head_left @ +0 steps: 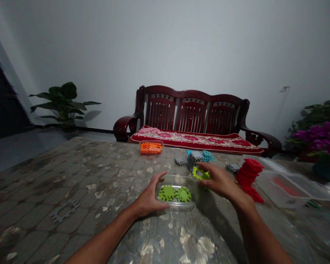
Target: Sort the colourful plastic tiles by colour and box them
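A clear plastic container (pixel 178 208) stands on the table in front of me, with two flat green toothed pieces (pixel 175 193) lying side by side in it. My left hand (pixel 151 196) grips the container's left end between thumb and fingers. Just beyond its right end, my right hand (pixel 216 179) holds a yellow-green ring-shaped toothed piece (pixel 197 173), partly hidden by the fingers. Close behind that hand rises a stack of grey toothed pieces (pixel 194 158), with blue toothed pieces (pixel 208 156) beside it.
Orange pieces fill another clear container (pixel 151 147) at the far edge. Red pieces (pixel 249 176) are piled right of my right arm, near a larger clear box (pixel 280 190). A grey frame-shaped piece (pixel 64 211) lies at left. Behind the table stands a wooden bench (pixel 192 110).
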{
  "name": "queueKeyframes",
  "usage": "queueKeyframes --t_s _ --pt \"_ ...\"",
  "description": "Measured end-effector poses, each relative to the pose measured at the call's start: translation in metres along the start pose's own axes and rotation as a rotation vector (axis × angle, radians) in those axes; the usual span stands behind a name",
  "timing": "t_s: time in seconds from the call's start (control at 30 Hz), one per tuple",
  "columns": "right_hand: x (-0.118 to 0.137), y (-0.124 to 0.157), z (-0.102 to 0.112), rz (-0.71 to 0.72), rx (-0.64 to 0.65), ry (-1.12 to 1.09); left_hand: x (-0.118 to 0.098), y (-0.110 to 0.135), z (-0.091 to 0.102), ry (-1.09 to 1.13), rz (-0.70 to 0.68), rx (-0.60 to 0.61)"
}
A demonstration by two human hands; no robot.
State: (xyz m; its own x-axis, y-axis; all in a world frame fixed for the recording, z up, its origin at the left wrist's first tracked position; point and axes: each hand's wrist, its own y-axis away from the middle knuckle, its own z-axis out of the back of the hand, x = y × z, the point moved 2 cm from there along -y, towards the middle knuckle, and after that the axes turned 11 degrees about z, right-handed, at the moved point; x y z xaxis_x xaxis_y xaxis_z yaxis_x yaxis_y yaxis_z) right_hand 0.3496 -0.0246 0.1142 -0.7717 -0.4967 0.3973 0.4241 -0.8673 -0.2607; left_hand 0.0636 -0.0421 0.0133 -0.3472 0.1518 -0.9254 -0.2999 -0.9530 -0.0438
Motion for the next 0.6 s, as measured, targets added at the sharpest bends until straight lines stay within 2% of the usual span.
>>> queueKeyframes --t_s 0.17,0.3,0.43,0.6 --pt "0.040 -0.006 -0.034 0.203 0.088 -0.055 0.001 0.000 0.001 0.014 0.000 0.003" --pt "0.048 -0.010 -0.051 0.313 0.114 -0.057 0.002 0.000 0.001 0.029 -0.013 0.003" --pt "0.033 -0.010 -0.034 0.252 0.030 0.004 0.001 0.000 0.002 0.023 -0.009 0.003" --pt "-0.013 0.000 0.001 -0.034 -0.062 0.173 -0.001 -0.002 0.006 0.025 0.026 -0.016"
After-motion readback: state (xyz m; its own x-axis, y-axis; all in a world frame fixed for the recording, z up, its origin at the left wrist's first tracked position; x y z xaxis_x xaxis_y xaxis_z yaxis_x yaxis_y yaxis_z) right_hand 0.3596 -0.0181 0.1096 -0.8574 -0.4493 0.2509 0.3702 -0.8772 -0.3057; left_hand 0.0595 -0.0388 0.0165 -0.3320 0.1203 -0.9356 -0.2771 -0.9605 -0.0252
